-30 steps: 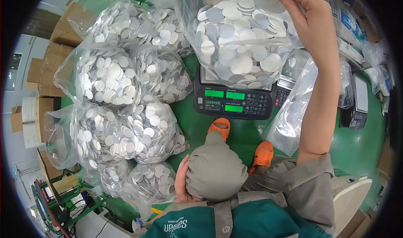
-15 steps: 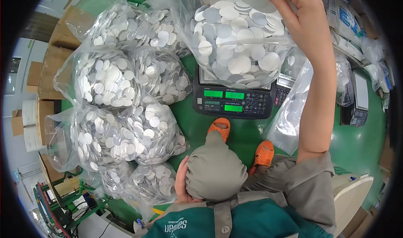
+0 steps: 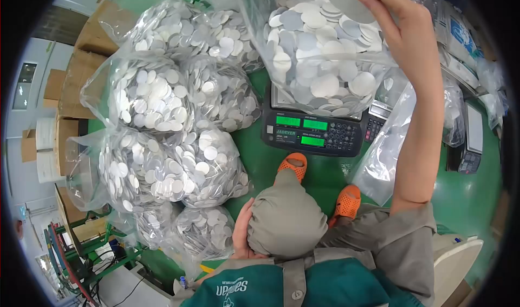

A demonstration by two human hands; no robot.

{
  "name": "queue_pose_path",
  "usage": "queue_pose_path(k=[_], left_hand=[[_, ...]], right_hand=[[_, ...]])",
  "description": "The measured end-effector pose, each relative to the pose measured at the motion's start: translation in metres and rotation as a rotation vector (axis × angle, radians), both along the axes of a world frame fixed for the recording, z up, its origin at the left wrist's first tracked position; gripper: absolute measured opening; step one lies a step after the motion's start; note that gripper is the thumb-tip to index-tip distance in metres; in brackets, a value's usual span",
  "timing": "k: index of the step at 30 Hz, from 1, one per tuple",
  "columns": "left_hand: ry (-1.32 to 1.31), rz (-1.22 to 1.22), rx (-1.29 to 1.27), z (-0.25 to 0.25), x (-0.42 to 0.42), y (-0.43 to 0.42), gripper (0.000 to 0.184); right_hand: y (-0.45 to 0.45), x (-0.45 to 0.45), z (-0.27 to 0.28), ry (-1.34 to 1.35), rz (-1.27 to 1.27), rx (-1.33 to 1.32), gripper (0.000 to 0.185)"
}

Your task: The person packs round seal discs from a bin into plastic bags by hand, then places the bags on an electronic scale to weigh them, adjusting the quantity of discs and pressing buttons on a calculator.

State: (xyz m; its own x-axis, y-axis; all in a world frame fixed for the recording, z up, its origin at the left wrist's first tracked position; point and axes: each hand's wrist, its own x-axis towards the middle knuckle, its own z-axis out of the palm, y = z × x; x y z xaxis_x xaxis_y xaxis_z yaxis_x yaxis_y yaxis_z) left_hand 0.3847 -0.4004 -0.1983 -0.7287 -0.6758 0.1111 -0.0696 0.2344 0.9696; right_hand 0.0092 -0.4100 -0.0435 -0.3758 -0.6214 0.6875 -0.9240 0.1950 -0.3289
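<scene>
My right hand (image 3: 407, 22) pinches a flat, round grey disc (image 3: 348, 0) at its edge. Below the disc a clear plastic bag full of similar metallic discs (image 3: 325, 85) sits on a black counting scale (image 3: 313, 136) with lit green displays. On the side of my bent knee (image 3: 287, 220) rests my left hand (image 3: 244, 230), fingers stretched along the trouser cloth and holding nothing visible. What is printed on the displays is too blurred to read.
Several filled bags of discs (image 3: 154, 98) stand piled to the left. Right of the scale are a calculator (image 3: 376, 118) and a clear plastic bag (image 3: 382, 158). A second scale (image 3: 466, 136) stands farther right, and cardboard boxes (image 3: 81, 85) line the left.
The whole view has shifted slightly, so the scene sits farther right. My right hand still holds the disc over the bag, and my left hand stays on the knee.
</scene>
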Motion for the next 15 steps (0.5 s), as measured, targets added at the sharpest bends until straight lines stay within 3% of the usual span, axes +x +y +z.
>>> queue_pose_path(k=[2,6,15], left_hand=[[0.051,-0.047,-0.121,-0.001,-0.001,-0.004,0.090],[0.016,0.036,0.033,-0.020,0.010,0.006,0.090],[-0.006,0.036,-0.012,-0.014,0.006,0.005,0.090]], right_hand=[[0.000,0.001,0.000,-0.048,0.020,-0.017,0.012],[-0.001,0.003,-0.001,-0.046,0.023,-0.030,0.011],[0.000,0.003,0.000,-0.014,-0.011,0.004,0.012]])
